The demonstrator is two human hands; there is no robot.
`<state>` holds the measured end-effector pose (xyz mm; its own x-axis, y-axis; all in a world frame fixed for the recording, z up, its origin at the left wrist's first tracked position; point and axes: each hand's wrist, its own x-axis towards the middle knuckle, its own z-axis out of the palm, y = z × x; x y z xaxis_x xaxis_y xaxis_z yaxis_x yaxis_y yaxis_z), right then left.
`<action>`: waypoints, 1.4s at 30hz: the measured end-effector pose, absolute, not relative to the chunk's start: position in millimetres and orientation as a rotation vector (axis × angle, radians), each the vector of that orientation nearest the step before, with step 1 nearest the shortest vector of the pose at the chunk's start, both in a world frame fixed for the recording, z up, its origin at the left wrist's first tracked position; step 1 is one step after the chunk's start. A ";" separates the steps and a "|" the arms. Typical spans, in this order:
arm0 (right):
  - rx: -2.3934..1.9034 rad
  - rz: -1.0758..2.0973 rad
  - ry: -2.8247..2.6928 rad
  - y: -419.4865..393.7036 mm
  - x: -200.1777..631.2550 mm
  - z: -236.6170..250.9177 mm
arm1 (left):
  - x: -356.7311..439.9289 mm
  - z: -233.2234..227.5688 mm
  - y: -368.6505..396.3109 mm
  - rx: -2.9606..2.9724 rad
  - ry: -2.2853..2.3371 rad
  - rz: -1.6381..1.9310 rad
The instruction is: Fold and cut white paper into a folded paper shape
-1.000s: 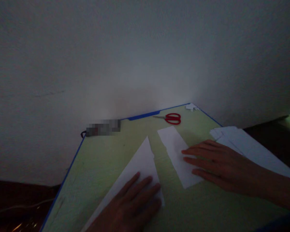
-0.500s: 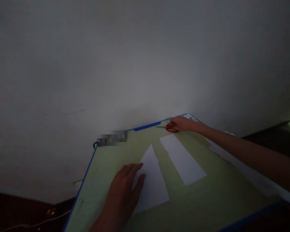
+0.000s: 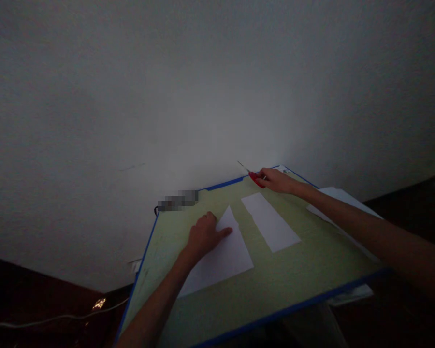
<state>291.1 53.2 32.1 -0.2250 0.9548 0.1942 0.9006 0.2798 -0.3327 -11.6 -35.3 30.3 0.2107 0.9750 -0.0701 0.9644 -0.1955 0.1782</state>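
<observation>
A green board with a blue edge (image 3: 297,275) lies against a white wall. My left hand (image 3: 204,235) rests with curled fingers on the upper left part of a folded white paper with a pointed tip (image 3: 223,256). To its right lies a separate white paper strip (image 3: 270,222). At the board's far corner my right hand (image 3: 277,180) grips the red-handled scissors (image 3: 255,178), lifted off the board, with their blades pointing up and to the left.
A stack of white sheets (image 3: 339,205) lies at the board's right edge, under my right forearm. A small dark object (image 3: 177,200) sits at the far left edge. A white cable (image 3: 58,318) runs over the dark floor at lower left.
My right hand left the paper strip, reached to the far corner, closed on the scissors and raised them. My left hand slid up the folded paper. The camera pulled back.
</observation>
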 end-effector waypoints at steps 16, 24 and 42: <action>-0.892 1.246 -1.442 -20.9 212.2 26.5 | -42.9 65.6 -33.8 1.495 1.270 0.865; -0.826 1.330 -1.644 -41.6 199.6 19.8 | -43.1 93.9 -59.5 1.481 1.236 1.244; -0.840 1.029 -1.805 -58.2 198.0 34.3 | -40.5 98.6 -73.9 1.567 1.285 1.391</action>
